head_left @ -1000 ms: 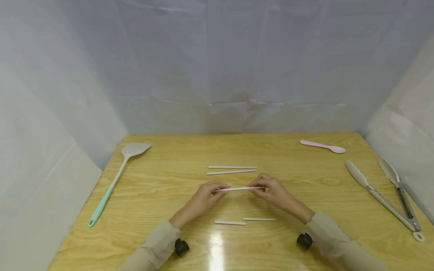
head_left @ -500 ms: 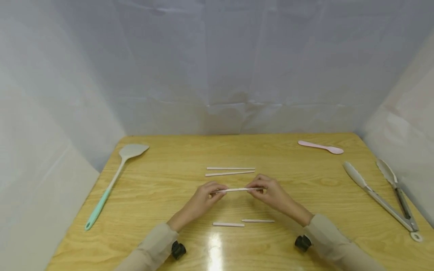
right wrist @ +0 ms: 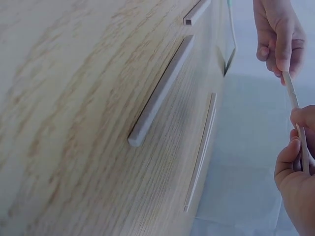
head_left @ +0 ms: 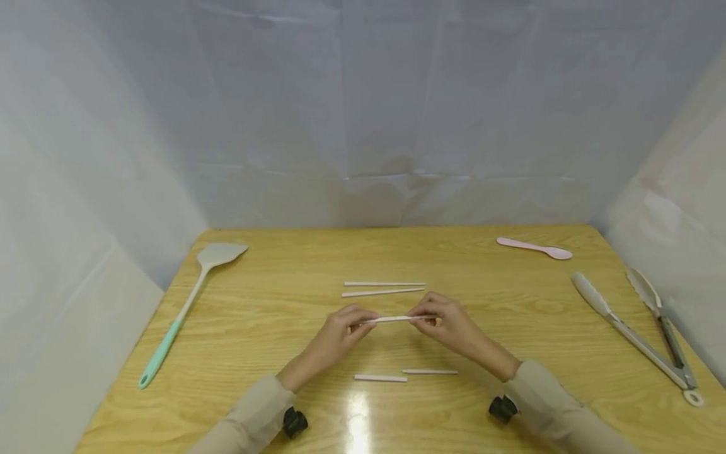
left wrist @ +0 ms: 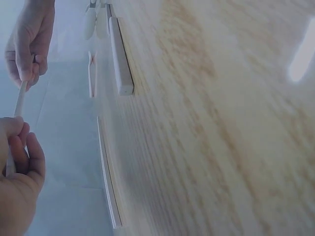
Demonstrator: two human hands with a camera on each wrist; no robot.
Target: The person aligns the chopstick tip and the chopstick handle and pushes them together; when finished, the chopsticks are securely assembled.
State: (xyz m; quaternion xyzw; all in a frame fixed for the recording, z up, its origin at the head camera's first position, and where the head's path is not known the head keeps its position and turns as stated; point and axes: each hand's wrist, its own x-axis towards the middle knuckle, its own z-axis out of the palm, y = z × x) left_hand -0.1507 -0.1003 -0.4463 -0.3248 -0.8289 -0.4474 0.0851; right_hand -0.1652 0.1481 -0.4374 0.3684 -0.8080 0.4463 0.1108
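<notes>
A slim pale pink chopstick (head_left: pixel 392 319) is held level above the middle of the table by both hands. My left hand (head_left: pixel 341 332) pinches its left part between thumb and fingers. On its right part, my right hand (head_left: pixel 450 326) has a similar pinch. A seam crosses the chopstick (right wrist: pixel 291 93) between the hands in the right wrist view. Nearer me lie two short chopstick pieces, the thicker piece (head_left: pixel 380 378) on the left and the thinner piece (head_left: pixel 430 372) on the right. The thicker piece (right wrist: pixel 198 13) shows a hollow square end.
Beyond the hands lie two long chopsticks, an upper chopstick (head_left: pixel 384 284) and a lower chopstick (head_left: pixel 382 292). A spatula (head_left: pixel 184 309) with a green handle lies at the left. A pink spoon (head_left: pixel 534 248) is at the back right, with spread metal tongs (head_left: pixel 646 350) at the right edge.
Both hands keep their hold on the chopstick, with little visible motion. The whole head view has shifted slightly, so everything appears a little further left and lower.
</notes>
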